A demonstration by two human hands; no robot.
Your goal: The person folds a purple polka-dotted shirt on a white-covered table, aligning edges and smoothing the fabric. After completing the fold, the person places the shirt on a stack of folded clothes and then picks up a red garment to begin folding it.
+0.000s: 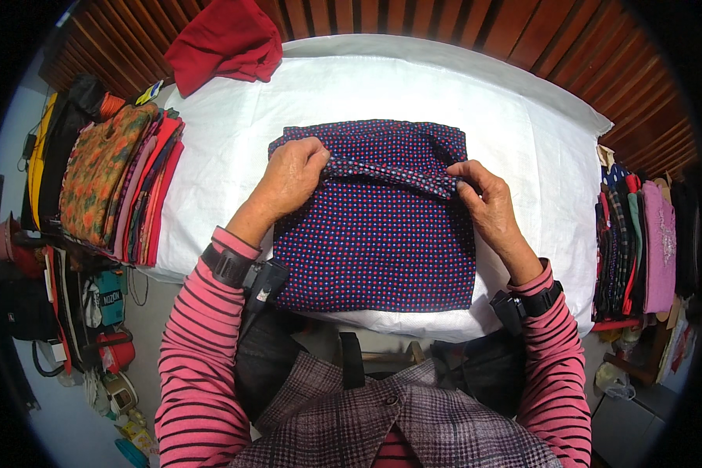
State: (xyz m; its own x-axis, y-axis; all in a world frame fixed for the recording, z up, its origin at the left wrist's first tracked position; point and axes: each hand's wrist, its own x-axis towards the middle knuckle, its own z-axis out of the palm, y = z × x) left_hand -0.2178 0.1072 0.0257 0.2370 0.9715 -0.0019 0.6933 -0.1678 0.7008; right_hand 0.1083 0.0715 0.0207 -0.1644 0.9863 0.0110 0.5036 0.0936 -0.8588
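Note:
A navy garment with red and pale-blue dots [374, 251] lies folded into a rough rectangle on a table covered with a white woven sheet [222, 152]. Across its upper part runs a raised edge of the cloth, with the paler underside showing. My left hand [295, 175] pinches the left end of this edge between thumb and fingers. At its right end, my right hand [484, 196] grips the fabric the same way. Which kind of garment it is, I cannot tell.
A crumpled red cloth [228, 47] lies at the far left corner. Folded clothes are stacked at the left [108, 181], and another clothes stack [635, 245] stands at the right. Brown wooden slats [415, 17] border the far side. A red container [117, 351] sits low on the left.

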